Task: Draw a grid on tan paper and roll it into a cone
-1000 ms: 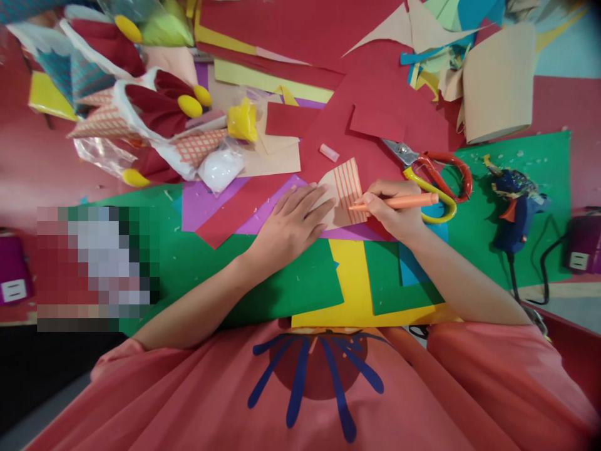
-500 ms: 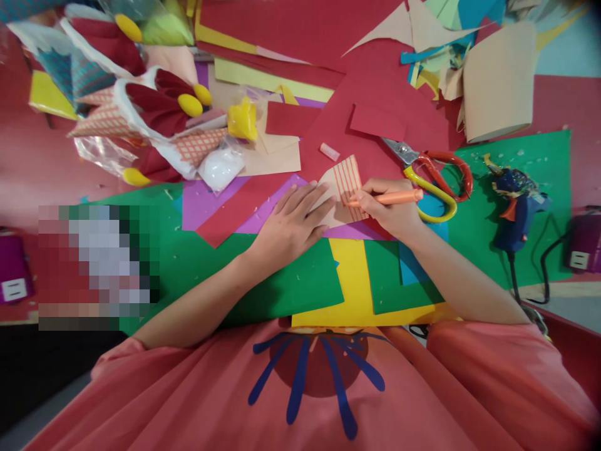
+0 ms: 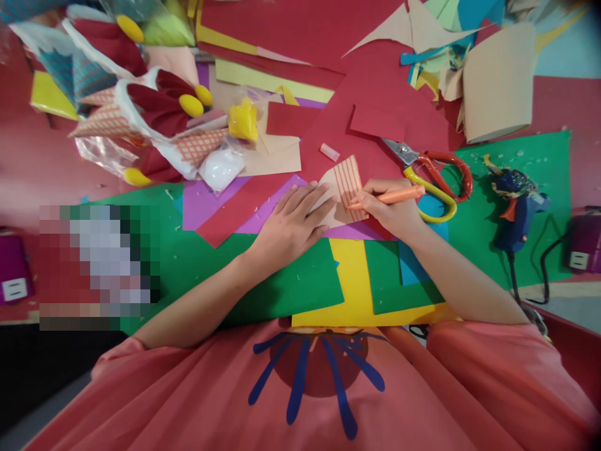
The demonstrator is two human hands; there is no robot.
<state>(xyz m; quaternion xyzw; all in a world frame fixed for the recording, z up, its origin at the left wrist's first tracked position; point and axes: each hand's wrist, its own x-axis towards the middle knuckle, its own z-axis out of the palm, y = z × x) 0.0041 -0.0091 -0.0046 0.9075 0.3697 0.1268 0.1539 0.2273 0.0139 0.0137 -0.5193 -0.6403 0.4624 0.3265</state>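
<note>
Head view: your right hand [image 3: 387, 205] grips an orange marker [image 3: 399, 195], probably light, stiff and smooth; hold it low on the barrel. Your left hand [image 3: 292, 216] lies flat, fingers spread, on the striped cream paper [image 3: 347, 178] between both hands; that looks thin and easily creased, so press near its edge. Purple sheet [image 3: 195, 200] shows around it on the crowded table [image 3: 21, 156]. Scissors [image 3: 422, 164] lie just beyond your right hand; a glue gun [image 3: 514, 222] sits farther right.
</note>
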